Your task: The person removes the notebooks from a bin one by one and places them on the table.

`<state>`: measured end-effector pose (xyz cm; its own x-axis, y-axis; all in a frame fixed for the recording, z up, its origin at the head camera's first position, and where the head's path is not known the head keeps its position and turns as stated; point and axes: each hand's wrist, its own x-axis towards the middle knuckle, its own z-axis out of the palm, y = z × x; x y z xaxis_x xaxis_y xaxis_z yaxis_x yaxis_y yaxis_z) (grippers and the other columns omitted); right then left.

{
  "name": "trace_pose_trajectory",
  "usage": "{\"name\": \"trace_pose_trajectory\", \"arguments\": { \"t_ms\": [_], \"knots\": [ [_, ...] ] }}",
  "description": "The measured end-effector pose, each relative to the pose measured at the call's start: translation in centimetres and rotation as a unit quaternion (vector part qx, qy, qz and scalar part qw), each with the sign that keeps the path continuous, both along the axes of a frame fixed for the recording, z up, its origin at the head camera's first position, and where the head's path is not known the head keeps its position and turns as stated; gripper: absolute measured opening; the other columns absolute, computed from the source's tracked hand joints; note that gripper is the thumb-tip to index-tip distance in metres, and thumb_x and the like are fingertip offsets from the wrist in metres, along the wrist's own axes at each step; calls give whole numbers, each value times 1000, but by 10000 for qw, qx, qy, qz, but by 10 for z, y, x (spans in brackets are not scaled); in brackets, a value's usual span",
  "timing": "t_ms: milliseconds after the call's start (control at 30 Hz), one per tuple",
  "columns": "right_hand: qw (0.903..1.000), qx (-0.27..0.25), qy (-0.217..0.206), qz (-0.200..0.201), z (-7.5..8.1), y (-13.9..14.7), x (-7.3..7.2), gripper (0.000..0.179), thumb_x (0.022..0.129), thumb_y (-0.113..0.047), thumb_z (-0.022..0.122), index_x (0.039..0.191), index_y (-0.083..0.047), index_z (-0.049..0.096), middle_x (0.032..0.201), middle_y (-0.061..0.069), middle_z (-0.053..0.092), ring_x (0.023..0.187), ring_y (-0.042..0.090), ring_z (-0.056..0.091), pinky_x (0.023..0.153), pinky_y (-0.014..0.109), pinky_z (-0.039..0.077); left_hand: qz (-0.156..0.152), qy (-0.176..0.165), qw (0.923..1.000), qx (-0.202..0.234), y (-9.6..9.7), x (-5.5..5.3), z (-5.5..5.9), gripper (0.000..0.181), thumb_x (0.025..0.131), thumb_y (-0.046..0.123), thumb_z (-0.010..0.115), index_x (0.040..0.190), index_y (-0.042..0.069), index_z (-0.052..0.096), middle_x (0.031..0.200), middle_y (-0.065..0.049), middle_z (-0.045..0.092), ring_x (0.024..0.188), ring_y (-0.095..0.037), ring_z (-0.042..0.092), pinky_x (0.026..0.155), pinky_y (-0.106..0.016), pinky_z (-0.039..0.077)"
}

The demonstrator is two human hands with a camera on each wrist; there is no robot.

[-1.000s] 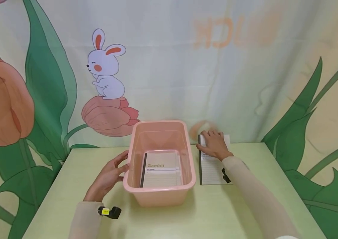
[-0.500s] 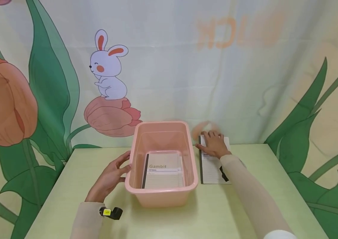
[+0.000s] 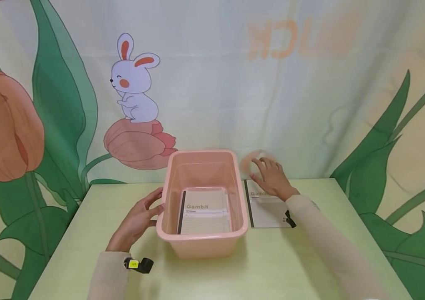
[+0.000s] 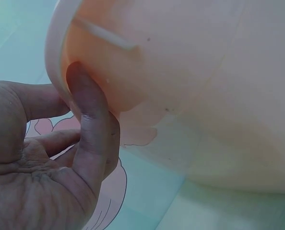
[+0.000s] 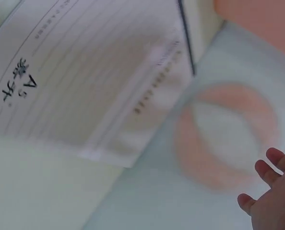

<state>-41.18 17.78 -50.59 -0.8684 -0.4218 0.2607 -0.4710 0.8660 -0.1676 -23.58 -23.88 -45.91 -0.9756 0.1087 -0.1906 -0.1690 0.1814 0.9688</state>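
Observation:
A pink plastic bin (image 3: 204, 246) stands on the table. My left hand (image 3: 137, 218) grips its left rim; in the left wrist view the fingers (image 4: 90, 115) bend against the rim and outer wall. Inside the bin lies a "Gambit" notebook (image 3: 204, 218) with a dark spine, a second edge showing at its right. To the bin's right, another "Gambit" notebook (image 3: 266, 214) rests at the table's back edge, dark spine toward the bin. Over its far part hovers my right hand (image 3: 275, 180), fingers spread and holding nothing. In the right wrist view those fingers (image 5: 263, 172) are apart from the cover.
The pale green table (image 3: 272, 266) ends at the back against a hanging curtain (image 3: 212, 104) printed with tulips and a rabbit. A black wrist camera (image 3: 141, 264) sits on the left sleeve.
My right hand has come up off the right notebook, uncovering its title. That notebook has shifted slightly left and toward me, now within the table edge. The left hand stays at the bin.

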Motion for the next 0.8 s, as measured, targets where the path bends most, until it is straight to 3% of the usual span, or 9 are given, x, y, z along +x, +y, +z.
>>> {"name": "trace_pose_trajectory", "arguments": {
  "t_ms": [333, 800],
  "knots": [
    [9965, -111, 718, 404, 44, -1, 29, 55, 103, -47, 42, 151, -19, 36, 151, 16, 39, 137, 38, 39, 109, 62, 32, 12, 1, 10000, -19, -1, -1, 2, 64, 100, 20, 57, 156, 28, 27, 162, -8, 25, 135, -40, 45, 90, -48, 57],
    [9814, -199, 1613, 1025, 103, -16, 68, 49, 103, -42, 45, 146, -19, 43, 146, 14, 44, 134, 35, 42, 109, 59, 31, 91, -89, 9999, -44, 3, -1, 2, 65, 99, 21, 57, 156, 27, 26, 162, -9, 25, 137, -39, 43, 90, -48, 57]
  ]
}}
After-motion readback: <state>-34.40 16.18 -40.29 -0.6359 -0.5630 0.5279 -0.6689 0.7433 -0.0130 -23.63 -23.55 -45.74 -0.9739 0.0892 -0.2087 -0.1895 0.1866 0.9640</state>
